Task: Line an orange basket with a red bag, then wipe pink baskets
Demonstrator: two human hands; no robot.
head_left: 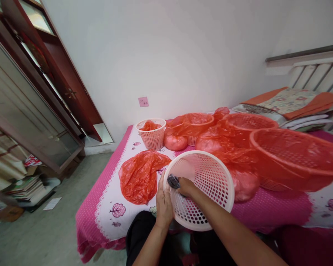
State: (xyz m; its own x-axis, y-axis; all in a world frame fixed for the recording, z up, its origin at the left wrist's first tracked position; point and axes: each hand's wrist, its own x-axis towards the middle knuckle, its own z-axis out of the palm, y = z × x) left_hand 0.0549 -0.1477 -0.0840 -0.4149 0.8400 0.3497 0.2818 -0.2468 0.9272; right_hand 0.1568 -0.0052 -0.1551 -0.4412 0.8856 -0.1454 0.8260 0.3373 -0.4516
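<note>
A white perforated plastic basket (215,173) is tipped with its mouth toward me, over my lap at the bed's edge. My left hand (164,205) is gripping the basket's left side at the rim. Inside the mouth, my right hand (187,187) is closed on a dark grey cloth (172,181), which is against the inner left wall. Part of the cloth is hidden in my fingers. A crumpled red plastic bag (141,177) lies on the bed just left of the basket.
Behind stands a small white basket (152,139) with red plastic inside. Several baskets covered in red bags, among them a large basket (296,151), line the right side. Folded bedding (294,101) lies by the headboard. The bed's left edge (100,207) drops to the floor.
</note>
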